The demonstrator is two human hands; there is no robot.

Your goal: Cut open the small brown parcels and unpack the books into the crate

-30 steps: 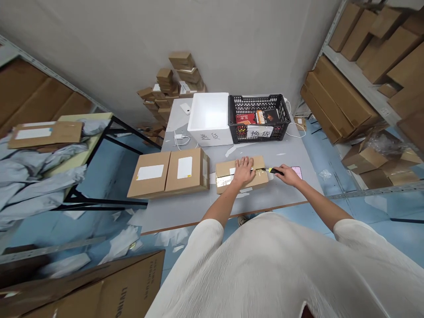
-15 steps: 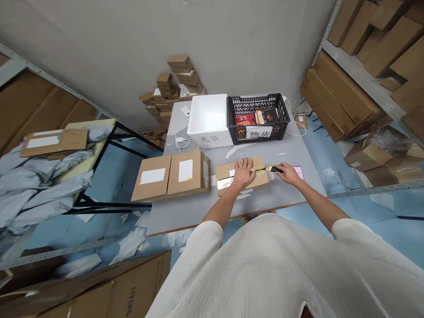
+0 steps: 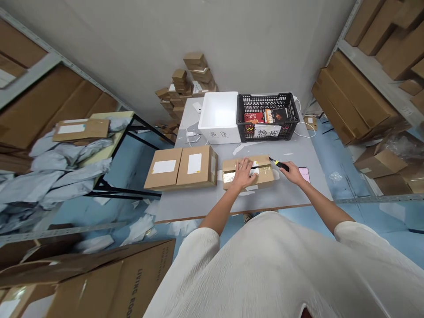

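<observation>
A small cardboard box [image 3: 265, 176] with shiny tape and a white label lies on the grey table [image 3: 195, 207] in front of me. My left hand [image 3: 244, 173] rests on its top with the fingers spread, pressing flat over the label and the lengthwise seam. In my right hand [image 3: 292, 171] is a black and yellow utility knife [image 3: 278, 164], its blade at the box's upper right corner; I cannot tell whether the tip touches. Just right of that hand lies a phone with a pink screen [image 3: 304, 174].
Two labelled cardboard boxes [image 3: 180, 170] stand to the left. Behind are a white foam box [image 3: 220, 117] and a black plastic crate [image 3: 267, 117] holding books. Grey mailing bags cover a side table [image 3: 114, 152] at far left. Shelving with cartons [image 3: 361, 97] rises on the right.
The utility knife has come away from the box's right end and now points up-left at its upper corner. My left hand stays on the box. The whole view has shifted slightly.
</observation>
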